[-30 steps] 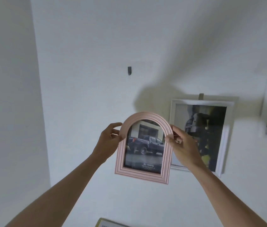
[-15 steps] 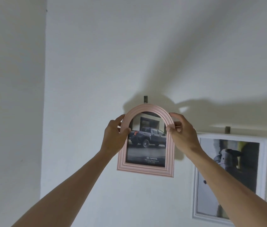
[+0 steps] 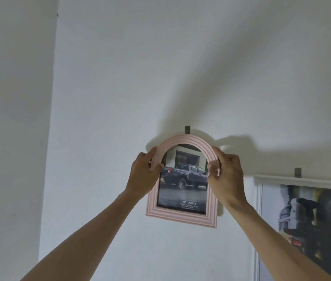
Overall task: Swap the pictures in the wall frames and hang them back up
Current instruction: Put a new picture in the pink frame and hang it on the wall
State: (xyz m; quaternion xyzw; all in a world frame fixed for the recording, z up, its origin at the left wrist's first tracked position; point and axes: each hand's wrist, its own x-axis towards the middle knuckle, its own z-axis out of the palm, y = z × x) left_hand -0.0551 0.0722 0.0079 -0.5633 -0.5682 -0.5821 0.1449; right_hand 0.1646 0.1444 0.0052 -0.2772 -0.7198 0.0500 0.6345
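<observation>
Both hands point(image 3: 144, 175) point(image 3: 226, 175) clamped on pink frame point(image 3: 181, 217) at centre, arch lifted just under wall hook point(image 3: 187, 129) for hanging.

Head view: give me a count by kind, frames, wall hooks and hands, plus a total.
Frames: 2, the pink arched frame and the white frame.
Wall hooks: 2, the hook above the pink frame and the hook above the white frame.
Hands: 2, the left hand and the right hand.
Total: 6.

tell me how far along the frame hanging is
Looks done: the white frame hangs from its hook. In hand: left hand and right hand grip the pink arched frame, its top just under the wall hook. Left: seating it and letting go.
</observation>
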